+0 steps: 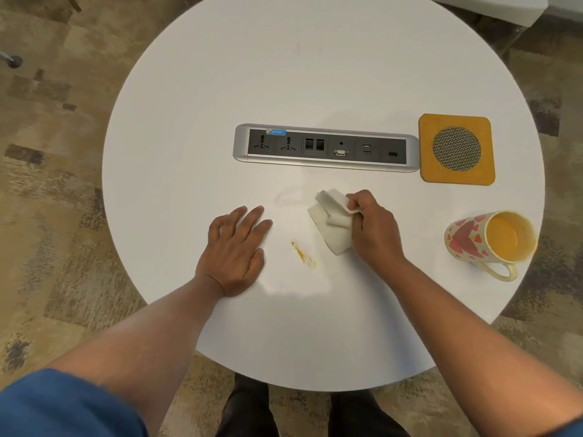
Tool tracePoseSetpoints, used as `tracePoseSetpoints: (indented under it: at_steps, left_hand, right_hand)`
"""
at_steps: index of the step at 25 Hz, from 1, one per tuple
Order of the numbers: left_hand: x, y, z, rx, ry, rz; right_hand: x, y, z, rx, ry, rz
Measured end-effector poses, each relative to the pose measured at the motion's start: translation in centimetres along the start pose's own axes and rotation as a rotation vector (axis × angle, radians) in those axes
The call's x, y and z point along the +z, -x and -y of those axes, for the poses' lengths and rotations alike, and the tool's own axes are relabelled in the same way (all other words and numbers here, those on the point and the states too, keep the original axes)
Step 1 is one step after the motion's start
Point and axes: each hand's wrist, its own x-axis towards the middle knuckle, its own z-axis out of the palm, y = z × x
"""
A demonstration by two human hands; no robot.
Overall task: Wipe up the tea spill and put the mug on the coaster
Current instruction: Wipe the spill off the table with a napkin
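Right hand grips a crumpled white tissue beside the yellow-orange spill; left hand lies flat, fingers spread.

So it's a round white table sitting on mottled brown-and-beige carpet. A silver-framed socket and port strip is sunk in around the middle. Up at 1 o'clock there's a pale furniture edge, maybe another table, hard to tell. Light's soft and even.
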Motion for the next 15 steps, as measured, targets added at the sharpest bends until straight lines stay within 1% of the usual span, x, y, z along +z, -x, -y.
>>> tracePoseSetpoints:
  at_steps: [3,5,8,10,13,15]
  left_hand:
    - [0.1,0.1,-0.1,0.005,-0.004,-0.003]
    - [0.0,0.0,-0.2,0.004,0.003,-0.009]
    - [-0.2,0.0,-0.2,0.003,0.002,-0.007]
    - [-0.2,0.0,-0.3,-0.001,0.005,-0.006]
    - [-0.2,0.0,-0.2,0.0,0.0,-0.004]
    - [-0.2,0.0,-0.3,0.001,-0.006,-0.006]
  right_hand:
    - [0.1,-0.2,-1.4,-0.185,0.354,-0.063]
    - [0.4,0.3,-1.7,-0.221,0.482,-0.09]
    - [0.7,0.4,-1.1,-0.19,0.566,-0.013]
    - [0.8,0.1,-0.3,-0.182,0.548,0.012]
    - [1.0,-0.3,0.4,-0.18,0.468,0.001]
    - [0.8,-1.4,0.5,-0.193,0.538,-0.02]
